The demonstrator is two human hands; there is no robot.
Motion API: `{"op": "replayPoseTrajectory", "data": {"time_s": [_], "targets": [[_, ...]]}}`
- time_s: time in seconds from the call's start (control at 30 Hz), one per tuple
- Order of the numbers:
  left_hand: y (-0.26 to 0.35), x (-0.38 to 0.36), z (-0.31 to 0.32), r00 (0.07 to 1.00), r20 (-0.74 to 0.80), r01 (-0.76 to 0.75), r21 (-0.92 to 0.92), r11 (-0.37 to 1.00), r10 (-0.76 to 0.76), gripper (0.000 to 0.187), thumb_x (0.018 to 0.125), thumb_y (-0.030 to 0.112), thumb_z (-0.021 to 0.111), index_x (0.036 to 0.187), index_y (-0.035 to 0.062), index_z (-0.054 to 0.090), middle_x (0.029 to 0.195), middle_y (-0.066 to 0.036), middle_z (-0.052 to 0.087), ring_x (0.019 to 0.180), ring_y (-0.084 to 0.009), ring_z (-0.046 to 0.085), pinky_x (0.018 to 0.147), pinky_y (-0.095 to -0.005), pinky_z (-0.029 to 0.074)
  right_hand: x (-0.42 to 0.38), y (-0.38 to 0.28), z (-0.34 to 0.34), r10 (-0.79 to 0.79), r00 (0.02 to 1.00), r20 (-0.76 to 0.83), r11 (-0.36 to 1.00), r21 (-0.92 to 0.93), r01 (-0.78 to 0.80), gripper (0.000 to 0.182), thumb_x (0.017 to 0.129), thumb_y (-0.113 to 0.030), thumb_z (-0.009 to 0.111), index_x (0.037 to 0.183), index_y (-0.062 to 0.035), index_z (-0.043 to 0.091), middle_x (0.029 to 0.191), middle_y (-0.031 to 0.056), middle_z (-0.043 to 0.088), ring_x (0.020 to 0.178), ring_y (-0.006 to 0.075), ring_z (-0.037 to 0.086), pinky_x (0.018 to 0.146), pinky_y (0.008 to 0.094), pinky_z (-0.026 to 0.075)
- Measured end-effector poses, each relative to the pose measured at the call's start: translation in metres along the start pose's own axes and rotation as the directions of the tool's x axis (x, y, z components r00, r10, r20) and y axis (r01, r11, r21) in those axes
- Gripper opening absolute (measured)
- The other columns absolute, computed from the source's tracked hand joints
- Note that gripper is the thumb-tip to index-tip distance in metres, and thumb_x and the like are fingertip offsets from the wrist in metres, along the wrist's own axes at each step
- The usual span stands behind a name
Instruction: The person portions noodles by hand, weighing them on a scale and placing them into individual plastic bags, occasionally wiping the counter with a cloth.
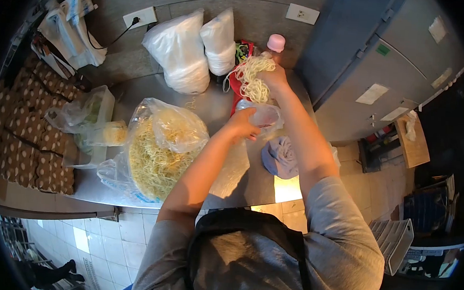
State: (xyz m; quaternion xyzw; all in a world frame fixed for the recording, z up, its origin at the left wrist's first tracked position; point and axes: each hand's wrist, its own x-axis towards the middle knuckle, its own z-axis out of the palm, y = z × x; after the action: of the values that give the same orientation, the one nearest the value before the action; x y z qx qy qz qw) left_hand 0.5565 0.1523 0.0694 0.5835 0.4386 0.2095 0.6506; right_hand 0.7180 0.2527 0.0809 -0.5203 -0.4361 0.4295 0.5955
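Grey short-sleeved shirt [353, 253], cloth creased near the sleeves [330, 207]. Black band [251, 217], broad and curved across the front, narrowing to a strap [307, 280] down either side. Left hand [239, 125] and right hand [275, 79] bare.

We see a fairly dim room through a strong fisheye that bends the wall [225, 0] and cabinet [390, 75] and leaves the corners black. Yellow-white glare burns out just below the bundled cloth [280, 157]. Highlights glint on the clear noodle bag [180, 126], shadows darken the grey shirt [246, 263], and distant detail looks soft to us.
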Motion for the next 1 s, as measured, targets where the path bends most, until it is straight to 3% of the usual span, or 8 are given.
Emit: {"op": "replayPoseTrajectory", "data": {"time_s": [0.17,0.27,0.3,0.4,0.5,0.57,0.8,1.0], "targets": [[0.017,0.002,0.004,0.994,0.012,0.11,-0.115,0.987,-0.11,0.068,0.069,-0.008,0.065,0.131,0.0042,0.042,0.114,-0.01,0.056,0.081,-0.0192,0.061,0.057,-0.0281,0.056,-0.037,-0.047,-0.003,0.102,0.97,0.219,0.758,0.614,-0.218,0.05,0.066,0.016,0.058,0.113,0.0013,0.051,0.101,0.015,0.063,0.084,0.0249,0.065,0.073,0.0396,0.056],[0.016,0.005,-0.005,0.996,0.071,0.074,-0.328,0.942,-0.053,0.048,0.072,-0.005,0.065,0.116,0.0071,0.051,0.106,-0.008,0.059,0.08,-0.0182,0.061,0.061,-0.0308,0.055,-0.077,-0.045,0.014,-0.156,0.975,-0.157,0.988,-0.009,0.157,0.051,0.065,0.014,0.063,0.113,0.0007,0.052,0.101,0.0136,0.063,0.085,0.0221,0.064,0.075,0.0347,0.054],[0.012,0.006,-0.01,0.996,0.092,0.058,-0.42,0.906,-0.022,0.038,0.074,-0.004,0.065,0.109,0.0076,0.055,0.102,-0.008,0.06,0.079,-0.0177,0.06,0.063,-0.0324,0.055,-0.068,-0.008,0.003,-0.399,0.913,-0.08,0.882,-0.305,0.359,0.056,0.063,0.011,0.067,0.116,0.0002,0.051,0.105,0.0115,0.062,0.091,0.0185,0.062,0.083,0.03,0.049],[0.0,0.012,-0.023,0.995,0.089,0.083,-0.57,0.817,-0.039,0.031,0.08,-0.001,0.06,0.109,0.0094,0.055,0.096,-0.005,0.061,0.081,-0.0166,0.06,0.067,-0.0353,0.054,-0.107,0.009,-0.003,-0.483,0.859,0.169,0.812,-0.281,0.512,0.055,0.067,0.007,0.066,0.119,0.0001,0.049,0.11,0.0107,0.06,0.099,0.0173,0.059,0.09,0.0298,0.045],[-0.001,-0.014,-0.023,1.0,0.02,-0.011,-0.474,0.88,0.023,0.029,0.084,0.0,0.055,0.112,0.0079,0.054,0.099,-0.004,0.061,0.082,-0.0173,0.06,0.068,-0.0345,0.054,-0.14,-0.01,-0.009,-0.137,0.947,0.292,0.989,0.09,0.116,0.045,0.068,-0.003,0.068,0.111,0.0001,0.055,0.112,0.0122,0.06,0.107,0.0203,0.056,0.092,0.0308,0.042],[0.001,-0.024,-0.022,0.999,0.027,-0.013,-0.447,0.895,0.028,0.036,0.082,-0.002,0.056,0.117,0.0067,0.052,0.102,-0.005,0.061,0.084,-0.0181,0.061,0.067,-0.0342,0.055,-0.137,-0.019,-0.017,-0.059,0.882,0.468,0.978,-0.152,0.146,0.041,0.071,-0.008,0.066,0.11,-0.0022,0.056,0.108,0.013,0.061,0.103,0.021,0.058,0.089,0.0317,0.043],[0.011,-0.044,-0.001,0.974,0.062,-0.199,-0.218,0.956,0.217,0.079,0.067,-0.014,0.054,0.14,0.0014,0.028,0.089,-0.006,0.058,0.071,-0.0104,0.057,0.061,-0.028,0.054,-0.132,-0.067,0.015,0.644,0.565,0.516,0.133,-0.802,0.582,0.037,0.071,-0.023,0.065,0.102,-0.0028,0.062,0.094,0.0199,0.064,0.087,0.0333,0.062,0.077,0.0391,0.048],[0.029,-0.077,0.003,0.967,0.13,-0.208,-0.101,0.973,0.221,0.083,0.065,-0.014,0.052,0.142,0.0033,0.026,0.073,0.0,0.049,0.06,-0.0059,0.047,0.062,-0.0266,0.052,-0.115,0.008,0.027,0.71,0.306,0.634,0.133,-0.548,0.826,0.04,0.074,-0.026,0.064,0.108,-0.0043,0.061,0.103,0.0173,0.063,0.093,0.0291,0.061,0.076,0.0392,0.049]]}}
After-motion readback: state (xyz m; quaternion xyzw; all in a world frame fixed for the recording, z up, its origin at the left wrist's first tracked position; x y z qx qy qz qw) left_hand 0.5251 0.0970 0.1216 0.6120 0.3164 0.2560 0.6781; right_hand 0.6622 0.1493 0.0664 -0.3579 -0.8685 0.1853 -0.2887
